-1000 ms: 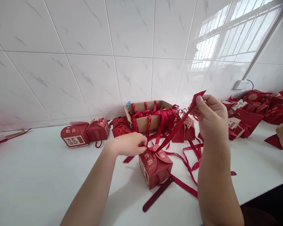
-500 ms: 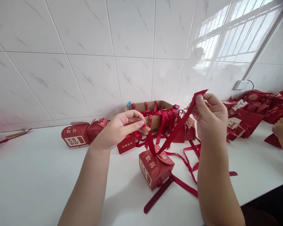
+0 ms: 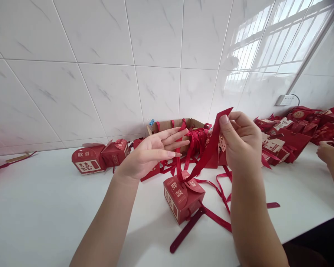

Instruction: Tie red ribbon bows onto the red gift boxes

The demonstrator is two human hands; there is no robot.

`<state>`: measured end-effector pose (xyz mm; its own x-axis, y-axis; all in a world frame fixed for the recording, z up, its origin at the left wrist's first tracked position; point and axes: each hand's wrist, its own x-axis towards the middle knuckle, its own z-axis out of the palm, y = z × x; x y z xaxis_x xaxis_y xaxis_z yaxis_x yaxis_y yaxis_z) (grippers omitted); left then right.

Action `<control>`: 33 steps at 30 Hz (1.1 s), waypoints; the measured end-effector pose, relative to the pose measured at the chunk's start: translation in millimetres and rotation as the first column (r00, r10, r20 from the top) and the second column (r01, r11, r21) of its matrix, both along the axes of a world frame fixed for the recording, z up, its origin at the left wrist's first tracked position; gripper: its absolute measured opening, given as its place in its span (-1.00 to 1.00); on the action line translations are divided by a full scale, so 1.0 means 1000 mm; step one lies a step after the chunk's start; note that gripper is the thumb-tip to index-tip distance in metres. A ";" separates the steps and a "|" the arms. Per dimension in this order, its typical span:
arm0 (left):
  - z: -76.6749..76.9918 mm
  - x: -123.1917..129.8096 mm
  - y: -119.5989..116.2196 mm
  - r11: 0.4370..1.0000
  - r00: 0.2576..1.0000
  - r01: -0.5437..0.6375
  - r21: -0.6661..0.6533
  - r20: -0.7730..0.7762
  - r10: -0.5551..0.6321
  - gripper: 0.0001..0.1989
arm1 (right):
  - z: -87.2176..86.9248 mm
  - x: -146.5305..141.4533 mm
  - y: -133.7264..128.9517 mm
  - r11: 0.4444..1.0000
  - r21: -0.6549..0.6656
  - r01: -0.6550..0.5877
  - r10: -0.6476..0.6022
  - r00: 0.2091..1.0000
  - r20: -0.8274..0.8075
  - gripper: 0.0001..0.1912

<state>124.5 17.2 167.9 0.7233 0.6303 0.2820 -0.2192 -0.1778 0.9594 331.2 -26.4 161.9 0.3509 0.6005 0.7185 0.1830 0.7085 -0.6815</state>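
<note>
A red gift box with pale Chinese characters stands on the white table, and a red ribbon rises from its top. The ribbon's right end is pinched between the thumb and fingers of my right hand, its pointed tip sticking up. Above and left of the box, my left hand has its fingers spread apart, with the other length of ribbon hanging by its fingertips. A dark red strap lies at the box's front.
Two red boxes stand at left. Behind the hands is a cardboard box with red ribbons hung over it. Red bags are piled at right, near another person's hand. Loose ribbons trail across the table.
My left hand has opened its pinch and moved slightly right, fingers spreading. My right hand has shifted a little left with the ribbon end. The gift box stays in place.
</note>
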 end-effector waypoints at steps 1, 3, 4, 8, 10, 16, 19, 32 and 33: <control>0.000 0.000 0.000 1.000 1.000 0.016 -0.006 0.004 -0.016 -0.41 | 0.000 0.000 0.000 1.000 0.001 0.003 -0.003 1.000 0.004 -0.76; 0.001 -0.001 0.001 0.998 0.998 0.054 -0.031 0.028 -0.053 -0.41 | 0.000 0.000 0.001 1.000 0.008 0.022 -0.022 1.000 0.014 -0.76; 0.001 -0.002 0.002 0.996 0.997 0.068 -0.050 0.047 -0.066 -0.42 | 0.000 0.000 0.001 0.999 0.015 0.033 -0.034 0.999 0.015 -0.75; 0.000 -0.003 0.003 0.987 0.991 0.096 -0.130 0.109 -0.082 -0.42 | 0.002 -0.001 0.000 0.998 0.044 0.042 -0.042 0.999 0.001 -0.75; -0.001 -0.004 0.003 0.984 0.989 0.111 -0.137 0.118 -0.095 -0.41 | 0.002 -0.001 -0.001 0.998 0.056 0.032 -0.031 0.999 -0.014 -0.76; 0.000 -0.004 -0.001 0.996 0.993 0.083 -0.039 0.093 -0.079 -0.47 | 0.003 0.000 -0.004 0.994 0.098 0.044 -0.036 0.996 -0.078 -0.80; -0.001 -0.003 -0.005 0.998 0.996 0.008 0.057 0.088 -0.013 -0.50 | 0.003 0.002 -0.004 0.995 0.099 -0.010 0.020 0.994 -0.109 -0.82; 0.000 0.008 -0.013 0.959 0.961 -0.259 0.116 0.128 0.244 -0.91 | -0.006 0.012 -0.001 0.835 -0.544 -0.081 0.408 0.755 0.513 -0.60; 0.000 0.007 -0.013 0.956 0.960 -0.267 0.120 0.121 0.253 -0.90 | -0.012 0.012 0.002 0.807 -0.587 -0.061 0.453 0.701 0.551 -0.59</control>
<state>132.0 4.1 168.1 0.5019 0.7438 0.4413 -0.2446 -0.3673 0.8974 343.1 -24.3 150.0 -0.3013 0.9152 0.2675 0.5694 0.3977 -0.7195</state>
